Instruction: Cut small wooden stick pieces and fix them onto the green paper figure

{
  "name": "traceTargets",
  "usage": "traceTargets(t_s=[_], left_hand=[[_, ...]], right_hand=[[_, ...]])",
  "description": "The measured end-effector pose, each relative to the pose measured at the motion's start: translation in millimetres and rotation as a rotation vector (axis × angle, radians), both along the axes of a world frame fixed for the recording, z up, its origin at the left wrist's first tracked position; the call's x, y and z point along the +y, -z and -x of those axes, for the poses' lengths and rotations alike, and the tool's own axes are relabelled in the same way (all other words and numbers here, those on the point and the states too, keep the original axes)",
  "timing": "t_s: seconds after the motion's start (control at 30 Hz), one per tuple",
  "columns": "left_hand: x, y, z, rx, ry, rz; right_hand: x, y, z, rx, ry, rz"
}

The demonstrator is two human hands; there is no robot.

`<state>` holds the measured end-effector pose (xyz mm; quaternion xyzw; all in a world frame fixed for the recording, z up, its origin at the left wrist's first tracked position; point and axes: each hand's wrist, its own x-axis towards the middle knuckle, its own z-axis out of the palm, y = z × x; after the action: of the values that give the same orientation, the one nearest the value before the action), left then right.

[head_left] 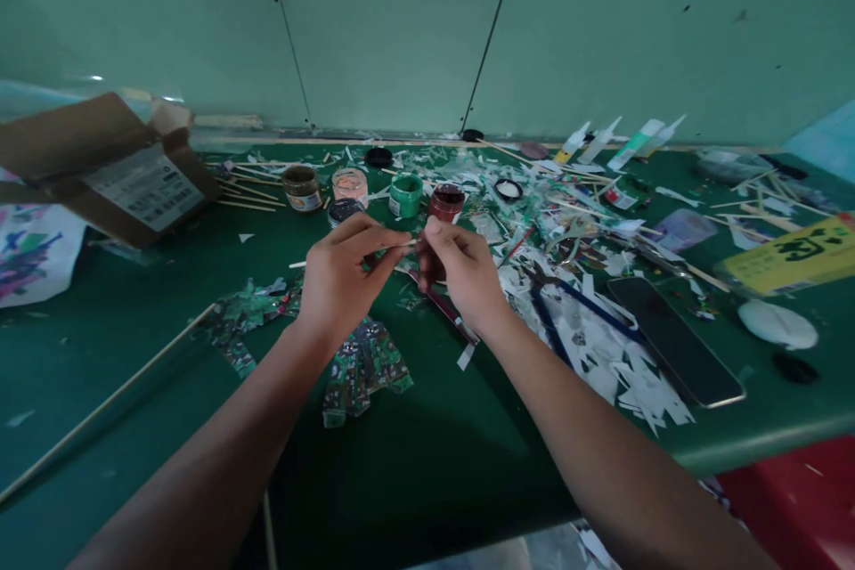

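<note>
Stick (401,244) sits pinched between both hands above the middle of the bench (134,347), left hand (340,276) and right hand (464,272) each clamped on an end. Keep the grip light so it doesn't snap, clear of the paint jars (406,194) behind.

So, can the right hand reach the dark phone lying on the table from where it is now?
Probably yes: the phone lies face up beside the right hand, uncovered, though that hand and the left hand pinch a thin stick.
</note>
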<state>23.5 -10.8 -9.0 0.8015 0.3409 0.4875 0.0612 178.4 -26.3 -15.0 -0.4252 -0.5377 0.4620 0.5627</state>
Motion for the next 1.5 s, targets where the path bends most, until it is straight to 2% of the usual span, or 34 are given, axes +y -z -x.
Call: traceTargets(t_s=[0.07, 0.17, 0.47, 0.57, 0.67, 0.77, 0.87, 0.97, 1.07, 1.13, 1.33, 1.5], left_hand=[[1, 0.4, 0, 0.026, 0.014, -0.026], [3, 1.8, 1, 0.04, 0.009, -0.056], [6, 5.2, 6, 0.09, 0.011, -0.094], [7, 4.6, 7, 0.102, 0.032, -0.051], [6, -2.0, 7, 0.005, 0.036, -0.077], [1, -12.8, 7, -0.099, 0.043, -0.139], [-5, -19.8, 6, -0.255, 0.087, -0.05], [-8, -19.3, 3, -0.415, 0.134, 0.146], [-5, -15.9, 0, -0.54, 0.211, 0.342], [-1, -14.7, -1, -0.629, 0.248, 0.413], [5, -15.3, 3, -0.712, 0.281, 0.432], [6, -16.2, 9, -0.548, 0.172, 0.327]], right_hand=[[1, 0.5, -1, 0.047, -0.086, 0.026], [0, -0.1, -2, 0.063, -0.145, 0.029], [1, 5.8, 0, 0.09, -0.118, 0.04], [5, 7.8, -3, -0.004, -0.027, -0.03], [6, 7.2, -5, -0.06, 0.062, -0.119], [2, 7.4, -3, -0.121, 0.043, -0.277], [-3, 9.5, 1, -0.269, -0.043, -0.419], [-8, 11.7, 3, -0.319, -0.137, -0.402], [-11, 12.0, 3, -0.391, -0.073, -0.341], [-10, 11.2, 3, -0.457, -0.005, -0.331], [-12, 8.5, 6, -0.493, 0.046, -0.296], [-17, 4.0, 10, -0.468, 0.094, -0.259]])
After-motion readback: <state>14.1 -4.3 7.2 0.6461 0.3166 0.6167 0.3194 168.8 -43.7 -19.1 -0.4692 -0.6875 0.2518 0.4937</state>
